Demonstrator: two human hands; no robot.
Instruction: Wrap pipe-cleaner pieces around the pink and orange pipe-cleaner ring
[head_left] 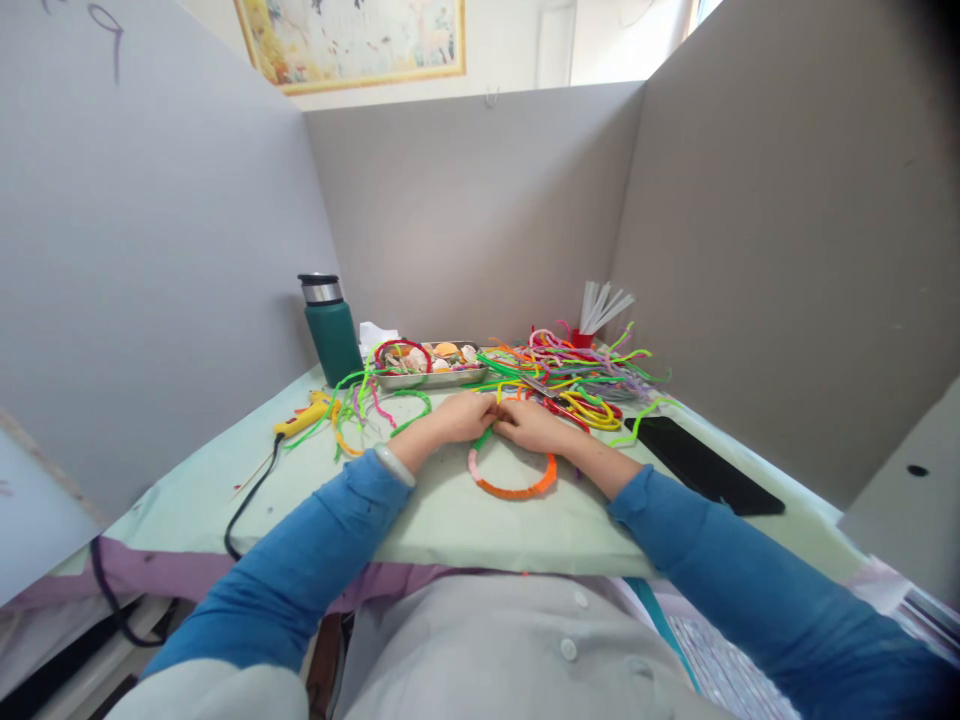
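Observation:
A ring wrapped in fuzzy pipe cleaner [517, 493], orange along its near side with pink and green stretches, lies in front of me on the table. My left hand [466, 416] and my right hand [529, 426] meet at the ring's far side, fingertips pinched together over it. The green part runs up under the left fingertips. What exactly sits between the fingers is mostly hidden by the hands. Just beyond them is a loose heap of colourful pipe cleaners [592, 380], with scissors [541, 388] lying among them.
At the left are a yellow glue gun [300, 415] with a black cord and a green bottle [331, 335]. A metal tray [435, 379] of shells stands at the back, near white sticks [600, 306] in a red cup. A black flat slab [701, 465] lies right. Grey partitions enclose the table.

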